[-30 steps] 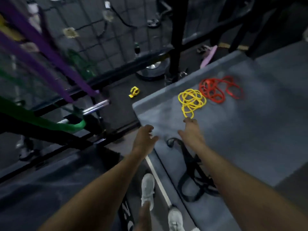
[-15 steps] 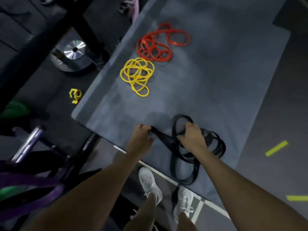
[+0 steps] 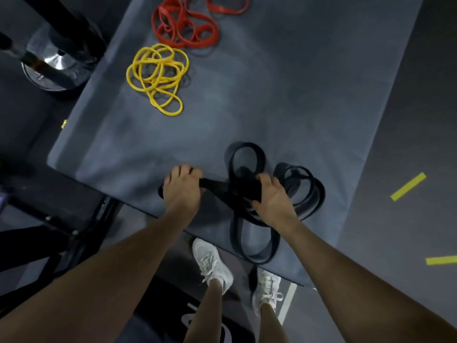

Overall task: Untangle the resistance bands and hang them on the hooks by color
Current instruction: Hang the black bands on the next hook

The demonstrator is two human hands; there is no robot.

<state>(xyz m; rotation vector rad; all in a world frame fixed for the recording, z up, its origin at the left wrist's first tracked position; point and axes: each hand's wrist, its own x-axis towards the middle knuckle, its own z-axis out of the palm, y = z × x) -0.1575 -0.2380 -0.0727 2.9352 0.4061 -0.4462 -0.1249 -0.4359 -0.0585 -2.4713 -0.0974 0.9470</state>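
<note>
On grey mat (image 3: 284,100), both hands around tangled black bands (image 3: 249,233).

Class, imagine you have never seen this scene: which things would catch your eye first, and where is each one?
Nearest the viewer, the left hand and the right hand both grip a tangle of black bands at the near edge of the grey mat. Further up the mat lies a bright heap of yellow bands, with a heap of red bands just beyond it.
</note>
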